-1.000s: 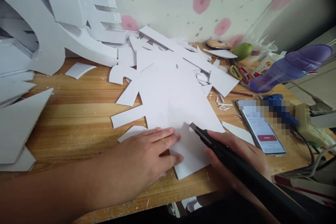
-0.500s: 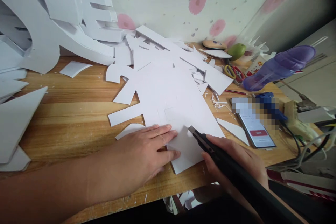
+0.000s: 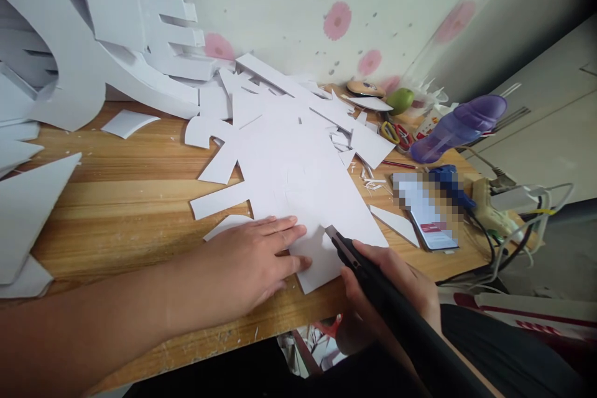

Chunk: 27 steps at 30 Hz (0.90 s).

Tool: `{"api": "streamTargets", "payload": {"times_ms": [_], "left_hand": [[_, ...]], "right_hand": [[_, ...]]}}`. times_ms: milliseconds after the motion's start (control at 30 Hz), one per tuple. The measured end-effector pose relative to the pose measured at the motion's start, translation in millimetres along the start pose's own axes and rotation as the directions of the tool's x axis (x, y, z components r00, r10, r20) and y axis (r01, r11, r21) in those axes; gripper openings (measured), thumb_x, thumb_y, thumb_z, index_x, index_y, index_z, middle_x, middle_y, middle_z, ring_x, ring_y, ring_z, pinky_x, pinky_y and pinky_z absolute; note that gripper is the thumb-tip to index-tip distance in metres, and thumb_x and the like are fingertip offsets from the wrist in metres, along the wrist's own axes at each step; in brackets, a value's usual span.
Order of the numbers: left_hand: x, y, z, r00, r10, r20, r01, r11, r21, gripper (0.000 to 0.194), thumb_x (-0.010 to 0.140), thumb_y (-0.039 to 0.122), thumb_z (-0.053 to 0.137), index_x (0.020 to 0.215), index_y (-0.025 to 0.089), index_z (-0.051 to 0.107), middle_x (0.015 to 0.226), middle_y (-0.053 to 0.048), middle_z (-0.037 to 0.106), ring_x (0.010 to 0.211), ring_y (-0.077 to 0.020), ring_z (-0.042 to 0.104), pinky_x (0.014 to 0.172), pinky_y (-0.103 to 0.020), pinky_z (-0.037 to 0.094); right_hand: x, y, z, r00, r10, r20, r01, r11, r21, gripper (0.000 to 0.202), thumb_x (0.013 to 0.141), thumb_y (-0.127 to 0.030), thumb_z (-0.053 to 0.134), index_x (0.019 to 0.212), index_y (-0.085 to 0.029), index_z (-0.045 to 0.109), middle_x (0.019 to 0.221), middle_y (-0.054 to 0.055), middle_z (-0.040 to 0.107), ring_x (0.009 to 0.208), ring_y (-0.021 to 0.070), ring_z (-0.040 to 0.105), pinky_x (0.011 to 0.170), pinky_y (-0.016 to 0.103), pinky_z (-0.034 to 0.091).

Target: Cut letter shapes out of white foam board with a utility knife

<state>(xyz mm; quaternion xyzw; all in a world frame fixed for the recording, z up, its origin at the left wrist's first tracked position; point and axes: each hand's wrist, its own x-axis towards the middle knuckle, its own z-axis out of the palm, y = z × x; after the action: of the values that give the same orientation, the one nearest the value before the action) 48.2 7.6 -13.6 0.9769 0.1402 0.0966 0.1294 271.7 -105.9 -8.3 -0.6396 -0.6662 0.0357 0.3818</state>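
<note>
Pink flowers and small grey specks dot the pale wall [image 3: 280, 0] behind a counter [image 3: 121, 211] of wood grain in yellow-brown bands, flecked with tiny white crumbs. On the near middle of the counter lies the board [image 3: 321, 199], a flat, matte white sheet with straight sides; its near end forms a clean corner, and faint thin lines mark its surface. Its far part merges with white scraps [image 3: 368, 140], some long and straight, others curved or pointed, so where it ends is hard to tell. The left hand [image 3: 261, 249] lies palm down at the board's near left edge, grip spread, the fingers extended and the thumb apart from them. The right hand [image 3: 401, 280] has its grip closed around the knife [image 3: 373, 286], which is black, long and smooth, with a short grey blade at the board's surface; whether the tip cuts in cannot be told. Far left stand large white forms [image 3: 116, 6] with broad curves and slotted edges. On the right are a glossy phone [image 3: 433, 227], partly pixelated, a translucent purple bottle [image 3: 454, 130], tilted in view, scissors [image 3: 402, 137] with yellow and red handles, and a smooth green fruit [image 3: 400, 101].
</note>
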Motion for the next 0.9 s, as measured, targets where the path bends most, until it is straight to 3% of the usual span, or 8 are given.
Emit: {"api": "streamTargets", "payload": {"times_ms": [133, 467, 567, 667, 767, 800, 900], "left_hand": [[0, 1, -5.2, 1.000, 0.024, -0.008, -0.024, 1.000, 0.016, 0.033, 0.092, 0.031, 0.060, 0.125, 0.024, 0.064, 0.144, -0.011, 0.052, 0.136, -0.0254, 0.045, 0.115, -0.039, 0.035], [1, 3, -7.7, 0.998, 0.036, 0.046, -0.039, 0.998, 0.057, 0.035, 0.094, 0.024, 0.055, 0.128, 0.023, 0.063, 0.143, -0.014, 0.051, 0.137, -0.0280, 0.043, 0.114, -0.042, 0.037], [0, 4, -7.3, 0.998, 0.044, 0.037, -0.046, 0.996, 0.077, 0.035, 0.095, 0.025, 0.055, 0.129, 0.024, 0.062, 0.143, -0.014, 0.051, 0.136, -0.0283, 0.044, 0.113, -0.043, 0.037], [-2, 6, -7.0, 0.997, 0.073, 0.025, -0.076, 0.990, 0.121, 0.036, 0.094, 0.029, 0.056, 0.130, 0.023, 0.060, 0.143, -0.015, 0.052, 0.137, -0.0293, 0.043, 0.114, -0.044, 0.036], [-3, 8, -6.7, 0.994, 0.101, 0.032, -0.104, 0.983, 0.153, 0.038, 0.094, 0.031, 0.057, 0.130, 0.020, 0.059, 0.143, -0.017, 0.051, 0.137, -0.0307, 0.042, 0.115, -0.045, 0.035], [-3, 8, -6.7, 0.995, 0.099, 0.032, -0.103, 0.982, 0.158, 0.038, 0.093, 0.031, 0.058, 0.129, 0.019, 0.059, 0.143, -0.017, 0.051, 0.137, -0.0310, 0.042, 0.115, -0.045, 0.035], [-2, 8, -7.4, 0.996, 0.080, 0.037, -0.084, 0.984, 0.154, 0.039, 0.091, 0.030, 0.060, 0.129, 0.019, 0.060, 0.144, -0.017, 0.050, 0.136, -0.0310, 0.044, 0.115, -0.045, 0.036]], "right_hand": [[-8, -7, 2, 1.000, 0.016, -0.023, -0.015, 1.000, 0.020, 0.024, 0.081, -0.026, 0.067, 0.105, -0.021, 0.065, 0.081, 0.003, 0.075, 0.062, 0.0166, 0.070, 0.062, 0.026, 0.058], [-39, -21, -8, 0.995, -0.096, -0.039, 0.094, 0.994, -0.051, 0.028, 0.083, -0.019, 0.062, 0.111, -0.022, 0.061, 0.082, 0.003, 0.074, 0.065, 0.0165, 0.071, 0.063, 0.026, 0.056], [-54, -25, -16, 0.997, -0.066, -0.051, 0.064, 0.997, -0.047, 0.025, 0.083, -0.021, 0.061, 0.108, -0.023, 0.063, 0.080, 0.002, 0.074, 0.064, 0.0167, 0.071, 0.063, 0.026, 0.058], [-63, -25, -36, 0.996, 0.007, -0.094, -0.024, 0.983, -0.184, 0.017, 0.084, -0.029, 0.061, 0.100, -0.026, 0.066, 0.081, 0.002, 0.076, 0.066, 0.0204, 0.074, 0.067, 0.028, 0.061], [-52, -21, -58, 0.988, 0.061, -0.141, -0.100, 0.954, -0.284, 0.021, 0.085, -0.035, 0.063, 0.104, -0.027, 0.066, 0.082, 0.001, 0.078, 0.067, 0.0219, 0.075, 0.062, 0.027, 0.062], [-44, -19, -64, 0.991, 0.067, -0.115, -0.095, 0.960, -0.263, 0.020, 0.085, -0.035, 0.063, 0.103, -0.028, 0.065, 0.080, 0.000, 0.078, 0.063, 0.0201, 0.075, 0.056, 0.024, 0.061], [-11, -11, -67, 0.992, 0.122, 0.029, -0.116, 0.982, -0.147, 0.025, 0.085, -0.033, 0.066, 0.109, -0.028, 0.066, 0.097, 0.001, 0.078, 0.082, 0.0213, 0.076, 0.066, 0.024, 0.062]]}}
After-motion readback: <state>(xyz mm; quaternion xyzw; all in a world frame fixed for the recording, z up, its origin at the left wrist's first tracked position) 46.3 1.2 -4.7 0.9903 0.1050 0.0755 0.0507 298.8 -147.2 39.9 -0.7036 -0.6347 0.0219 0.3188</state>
